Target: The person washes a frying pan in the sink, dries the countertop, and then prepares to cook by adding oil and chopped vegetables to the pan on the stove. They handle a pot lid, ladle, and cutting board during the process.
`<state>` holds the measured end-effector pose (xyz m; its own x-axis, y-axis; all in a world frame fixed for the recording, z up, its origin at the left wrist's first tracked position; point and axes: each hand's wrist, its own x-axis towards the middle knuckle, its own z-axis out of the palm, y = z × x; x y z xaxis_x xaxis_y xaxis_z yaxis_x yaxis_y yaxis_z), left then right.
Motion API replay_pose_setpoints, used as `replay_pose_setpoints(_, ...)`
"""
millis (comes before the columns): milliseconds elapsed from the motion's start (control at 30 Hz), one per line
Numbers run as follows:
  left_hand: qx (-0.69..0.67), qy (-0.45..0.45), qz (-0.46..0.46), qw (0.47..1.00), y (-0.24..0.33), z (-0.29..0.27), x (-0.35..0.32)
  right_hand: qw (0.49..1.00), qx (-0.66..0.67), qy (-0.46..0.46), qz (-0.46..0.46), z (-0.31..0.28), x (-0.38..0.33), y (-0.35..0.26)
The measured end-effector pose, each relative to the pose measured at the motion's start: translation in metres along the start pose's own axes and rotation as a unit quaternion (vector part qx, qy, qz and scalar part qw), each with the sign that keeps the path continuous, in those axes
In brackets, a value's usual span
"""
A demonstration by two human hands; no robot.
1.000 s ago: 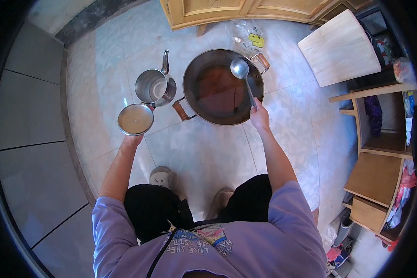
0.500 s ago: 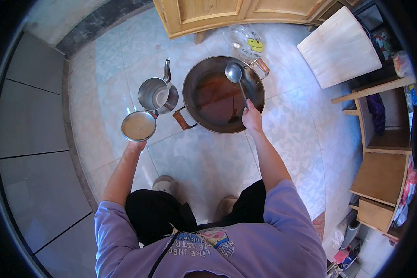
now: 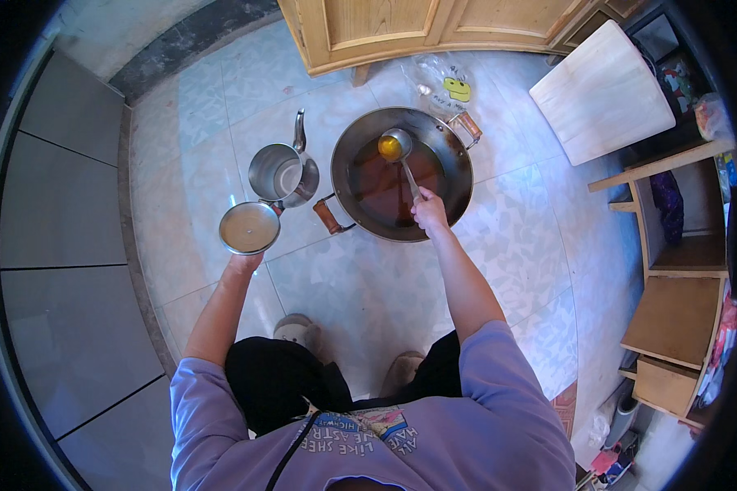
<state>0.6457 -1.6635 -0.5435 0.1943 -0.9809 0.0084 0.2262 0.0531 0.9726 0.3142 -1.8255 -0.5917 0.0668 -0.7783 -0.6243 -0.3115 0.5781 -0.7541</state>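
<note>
With right hand [image 3: 431, 211], grips ladle [image 3: 408, 169] above wok's [image 3: 458, 176] near edge, likely avoiding liquid [image 3: 381, 190]; with left hand [image 3: 246, 261], grips steel-rimmed disc [image 3: 249, 227].

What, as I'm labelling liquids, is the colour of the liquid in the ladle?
Amber-yellow liquid in the ladle, clearest in the head view.
</note>
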Motion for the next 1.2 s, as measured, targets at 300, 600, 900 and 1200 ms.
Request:
replay_pose_setpoints(300, 0.015, 0.041, -0.086, 0.995, -0.001, 0.009, 0.015, 0.952, 0.237, -0.170, 0.094, -0.011, -0.012, -0.013)
replay_pose_setpoints(600, 0.013, 0.048, -0.031, 0.998, -0.048, 0.015, 0.045, 0.957, 0.208, -0.182, 0.086, -0.052, -0.038, -0.036)
replay_pose_setpoints(900, 0.064, 0.050, -0.095, 0.992, -0.020, 0.063, 0.056, 0.973, 0.157, -0.156, 0.069, -0.101, -0.074, -0.079)
replay_pose_setpoints(1200, 0.050, 0.011, -0.100, 0.994, -0.024, 0.079, 0.074, 0.982, 0.088, -0.140, 0.087, -0.137, -0.126, -0.134)
